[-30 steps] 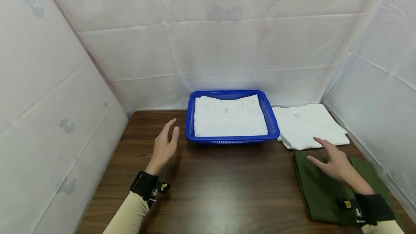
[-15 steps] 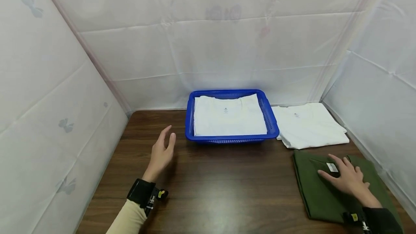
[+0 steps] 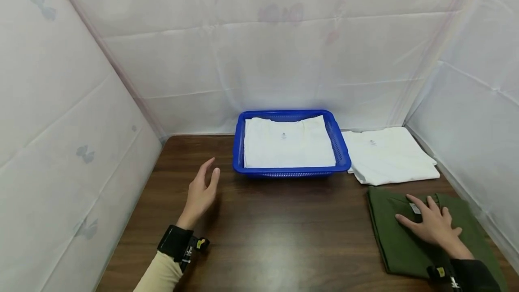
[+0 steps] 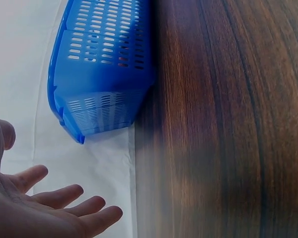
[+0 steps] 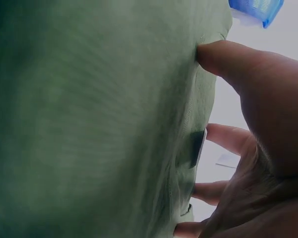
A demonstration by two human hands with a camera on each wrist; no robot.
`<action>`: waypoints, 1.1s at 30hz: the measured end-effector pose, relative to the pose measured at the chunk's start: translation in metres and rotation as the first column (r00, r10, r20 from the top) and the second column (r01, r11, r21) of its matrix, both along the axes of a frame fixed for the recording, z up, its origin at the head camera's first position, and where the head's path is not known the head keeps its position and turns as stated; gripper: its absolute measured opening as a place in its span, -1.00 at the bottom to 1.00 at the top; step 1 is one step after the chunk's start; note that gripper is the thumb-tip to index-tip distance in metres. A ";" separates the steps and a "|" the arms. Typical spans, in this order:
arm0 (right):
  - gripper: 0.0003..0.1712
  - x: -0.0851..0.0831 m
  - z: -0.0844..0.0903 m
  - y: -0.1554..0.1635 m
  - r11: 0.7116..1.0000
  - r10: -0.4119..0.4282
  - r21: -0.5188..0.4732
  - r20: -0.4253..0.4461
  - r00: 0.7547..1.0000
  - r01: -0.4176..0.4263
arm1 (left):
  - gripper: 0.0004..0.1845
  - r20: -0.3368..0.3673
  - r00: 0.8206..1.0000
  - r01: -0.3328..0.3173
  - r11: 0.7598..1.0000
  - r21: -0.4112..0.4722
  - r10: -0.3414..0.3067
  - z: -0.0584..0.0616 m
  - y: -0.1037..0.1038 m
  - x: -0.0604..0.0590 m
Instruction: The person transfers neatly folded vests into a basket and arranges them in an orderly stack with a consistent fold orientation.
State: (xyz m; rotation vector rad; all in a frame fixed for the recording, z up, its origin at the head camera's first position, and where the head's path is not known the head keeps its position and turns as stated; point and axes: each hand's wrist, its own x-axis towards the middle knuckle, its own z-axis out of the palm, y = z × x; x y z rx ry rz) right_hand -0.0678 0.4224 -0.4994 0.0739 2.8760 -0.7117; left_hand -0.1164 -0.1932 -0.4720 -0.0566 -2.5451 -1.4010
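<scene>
Head view: right hand (image 3: 435, 226) is now lying on the green folded garment (image 3: 399, 247), fingers spread, closing round nothing that I can see. A second ago it was sitting farther forward, fingertips showing over the near edge of the folded white garment (image 3: 389, 157). Since then it's been pulling back and settling on the green, so I'm reading the green piece as the active one: contact made, no lift yet. White label (image 3: 415, 208) is peeking out under the index finger. White garment is lying just ahead of that hand. Blue basket (image 3: 292, 170) is standing ahead and left of it, holding another white shirt (image 3: 288, 148). Left hand (image 3: 200, 193) is hovering over the bench (image 3: 275, 238), left of the basket, slightly nearer the body than a second ago.

Left wrist view: palm is showing, fingers half-extended and apart, holding nothing. Basket is standing off the thumb side, not touching.

Right wrist view: thumb tip is meeting green cloth; the other visible fingertips are reaching its surface too. Can't tell whether they're pinching any fabric.
</scene>
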 end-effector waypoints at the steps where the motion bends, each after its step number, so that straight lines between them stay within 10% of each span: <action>1: 0.07 -0.001 -0.001 0.000 1.000 0.006 0.001 -0.004 1.000 -0.006 | -0.39 0.001 1.000 0.003 1.000 0.001 -0.003 0.001 0.000 0.000; 33: -0.01 -0.020 0.005 -0.102 0.993 0.089 0.087 -0.076 0.993 -0.083 | -0.45 0.129 0.989 0.075 0.995 -0.068 -0.066 -0.007 0.021 0.007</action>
